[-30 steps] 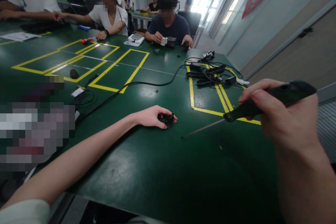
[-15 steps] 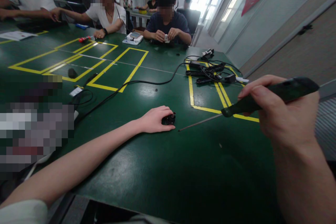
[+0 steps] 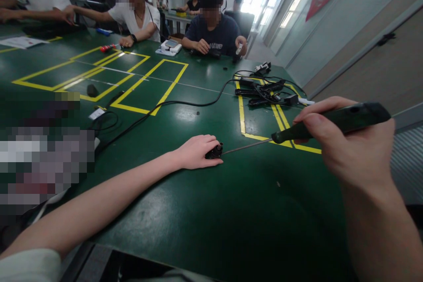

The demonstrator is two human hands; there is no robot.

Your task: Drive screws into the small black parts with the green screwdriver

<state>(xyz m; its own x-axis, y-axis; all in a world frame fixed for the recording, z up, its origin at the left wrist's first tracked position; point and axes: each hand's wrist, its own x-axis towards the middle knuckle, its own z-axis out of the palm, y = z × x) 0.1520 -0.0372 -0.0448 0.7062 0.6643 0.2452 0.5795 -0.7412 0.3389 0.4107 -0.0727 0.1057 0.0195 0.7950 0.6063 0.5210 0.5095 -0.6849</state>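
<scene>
On the green table (image 3: 185, 194), my left hand (image 3: 200, 152) is closed around a small black round part (image 3: 214, 151) with a short metal stub on its upper side. Most of that part is hidden by my fingers, so I cannot tell its exact kind. My right hand (image 3: 350, 136) grips a screwdriver (image 3: 297, 131) by its dark handle. Its thin shaft slants down to the left, and the tip meets the right side of the black part, close to my left fingertips.
Black cables and adapters (image 3: 264, 90) lie in a pile at the far right, near yellow tape lines. A long black cable (image 3: 185, 103) crosses the table. Several people sit opposite; a white device (image 3: 171, 46) and a red screwdriver (image 3: 109, 47) lie near them.
My right hand has moved left with the screwdriver, and its tip has risen from beside the black part to touch it. Across the table, a person's hands have moved apart.
</scene>
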